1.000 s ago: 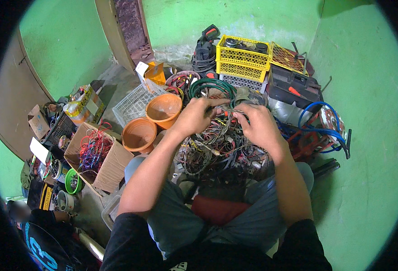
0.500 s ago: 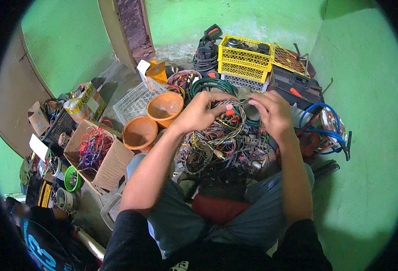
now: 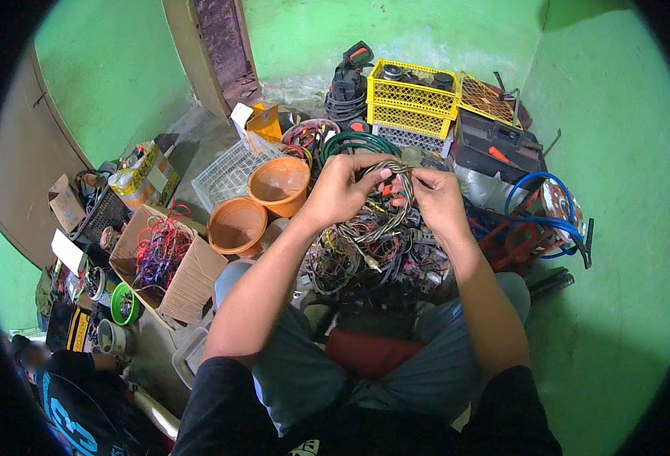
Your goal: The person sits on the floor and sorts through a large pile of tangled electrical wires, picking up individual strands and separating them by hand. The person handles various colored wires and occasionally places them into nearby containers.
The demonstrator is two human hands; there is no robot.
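Grey cable bundle [image 3: 387,205] is hanging over the wire pile [image 3: 373,258], both hands closing on its top loop: left hand [image 3: 342,190] pinching one side, right hand [image 3: 435,199] the other, close together. Looking light, floppy, prone to snagging; gripping near the bend seems best. Orange pots [image 3: 278,186] are sitting left of the pile.

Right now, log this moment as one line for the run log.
left hand: gripping grey cable bundle | right hand: pinching same bundle | below: tangled wire pile | left side: two orange bowls
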